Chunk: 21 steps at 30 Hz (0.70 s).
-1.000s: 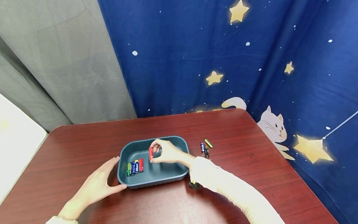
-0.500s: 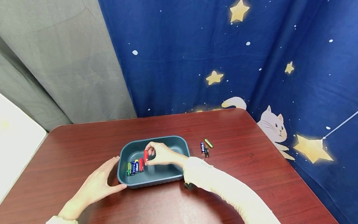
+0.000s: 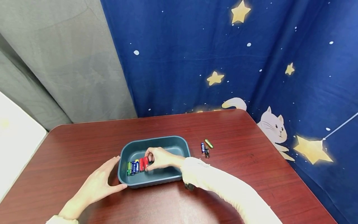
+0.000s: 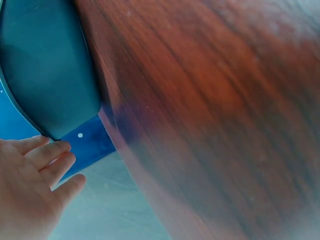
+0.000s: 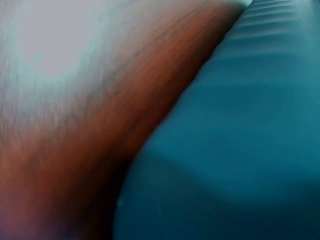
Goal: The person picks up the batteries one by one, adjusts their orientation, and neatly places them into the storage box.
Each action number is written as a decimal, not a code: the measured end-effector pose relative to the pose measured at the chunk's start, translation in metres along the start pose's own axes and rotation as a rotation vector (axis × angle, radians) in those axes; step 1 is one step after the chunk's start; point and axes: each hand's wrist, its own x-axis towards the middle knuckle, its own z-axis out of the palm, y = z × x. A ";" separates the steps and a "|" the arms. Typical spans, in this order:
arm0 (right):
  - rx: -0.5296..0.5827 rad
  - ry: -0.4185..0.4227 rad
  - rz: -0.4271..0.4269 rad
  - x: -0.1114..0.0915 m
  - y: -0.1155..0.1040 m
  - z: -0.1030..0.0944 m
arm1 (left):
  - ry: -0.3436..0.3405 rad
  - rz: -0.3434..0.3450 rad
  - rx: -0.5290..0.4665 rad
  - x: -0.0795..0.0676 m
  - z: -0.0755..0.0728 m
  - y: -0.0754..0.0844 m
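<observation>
In the head view my right hand (image 3: 160, 158) is inside the teal bin, pinching a red battery (image 3: 146, 163) between thumb and fingers. That battery stands right beside another red battery (image 3: 141, 165) in a row on the bin's floor. Further left in the row lie a blue battery with a yellow end (image 3: 137, 166), a dark blue battery (image 3: 133, 168) and a green battery (image 3: 129, 169). My left hand (image 3: 96, 183) rests with extended fingers and thumb at the left end of the bin (image 3: 156, 183). The right wrist view shows the bin's ribbed outer wall (image 5: 240, 130) but no hand.
Right of the bin, on the reddish-brown table (image 3: 223, 130), lie a blue battery (image 3: 203, 148), a black battery (image 3: 207, 152) and a green battery (image 3: 208, 143). A blue star-patterned curtain (image 3: 179, 62) and a grey curtain (image 3: 84, 77) hang behind the table.
My right hand has moved left and down inside the bin, bringing the red battery up against the row. The left hand has stayed at the bin's end.
</observation>
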 end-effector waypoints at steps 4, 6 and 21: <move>-0.067 -0.016 -0.015 0.004 0.003 0.000 | -0.003 0.000 -0.001 0.000 -0.001 0.000; -0.091 -0.026 -0.008 0.007 0.004 0.001 | -0.003 0.000 0.000 0.000 -0.001 0.000; -0.215 -0.088 0.058 0.015 -0.005 0.006 | 0.003 0.011 -0.002 0.001 0.000 0.001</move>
